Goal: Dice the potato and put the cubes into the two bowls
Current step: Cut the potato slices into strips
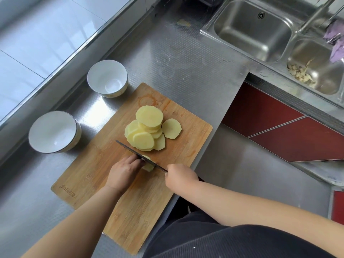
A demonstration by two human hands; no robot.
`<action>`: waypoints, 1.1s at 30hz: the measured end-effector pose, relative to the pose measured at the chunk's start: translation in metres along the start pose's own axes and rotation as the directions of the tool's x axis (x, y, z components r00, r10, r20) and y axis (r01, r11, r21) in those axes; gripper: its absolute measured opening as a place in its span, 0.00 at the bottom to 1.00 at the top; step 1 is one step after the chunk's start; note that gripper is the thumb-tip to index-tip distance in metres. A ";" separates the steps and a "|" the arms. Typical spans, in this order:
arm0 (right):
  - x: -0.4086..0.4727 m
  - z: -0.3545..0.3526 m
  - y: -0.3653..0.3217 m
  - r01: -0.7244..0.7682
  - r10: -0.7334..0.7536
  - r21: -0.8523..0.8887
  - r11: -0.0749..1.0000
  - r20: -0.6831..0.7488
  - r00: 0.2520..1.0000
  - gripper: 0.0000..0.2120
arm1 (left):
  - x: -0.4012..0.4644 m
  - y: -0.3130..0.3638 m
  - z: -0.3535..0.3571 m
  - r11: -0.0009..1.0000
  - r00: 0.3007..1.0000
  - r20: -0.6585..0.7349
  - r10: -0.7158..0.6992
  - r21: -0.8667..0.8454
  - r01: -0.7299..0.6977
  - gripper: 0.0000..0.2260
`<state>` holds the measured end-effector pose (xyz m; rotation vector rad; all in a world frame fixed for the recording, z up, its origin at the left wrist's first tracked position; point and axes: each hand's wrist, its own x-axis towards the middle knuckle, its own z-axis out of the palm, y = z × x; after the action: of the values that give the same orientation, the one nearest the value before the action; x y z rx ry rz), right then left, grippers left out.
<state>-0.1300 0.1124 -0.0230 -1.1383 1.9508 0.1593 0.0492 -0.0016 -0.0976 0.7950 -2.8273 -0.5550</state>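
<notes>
Head view: left hand [123, 173] pins the last potato bit [148, 165] on the board [96, 175]; right hand [179, 176] grips the knife [137, 155]. Fingers sit beside the blade and could get nicked. Slices [147, 133] are piled; bowls [54, 132] hold no cubes.

The only lettering in view is a small dark brand stamp on the near left corner of the wooden cutting board [130, 192], seen upside down and too blurred to read, while a faint round reddish mark near the board's far edge is equally illegible.
</notes>
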 end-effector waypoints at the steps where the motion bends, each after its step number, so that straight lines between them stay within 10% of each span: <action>1: 0.001 -0.002 0.002 -0.001 0.000 0.019 1.000 0.008 1.000 0.09 | 0.000 0.001 0.000 1.000 1.000 0.011 -0.006 0.001 0.006 0.07; 33: -0.008 -0.007 -0.008 0.051 -0.052 -0.015 0.999 -0.030 0.998 0.08 | -0.006 0.003 -0.004 0.996 0.994 0.079 -0.076 0.045 0.072 0.14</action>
<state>-0.1259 0.1096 -0.0106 -1.2056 1.9480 0.1295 0.0537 0.0031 -0.0925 0.9082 -2.9016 -0.5521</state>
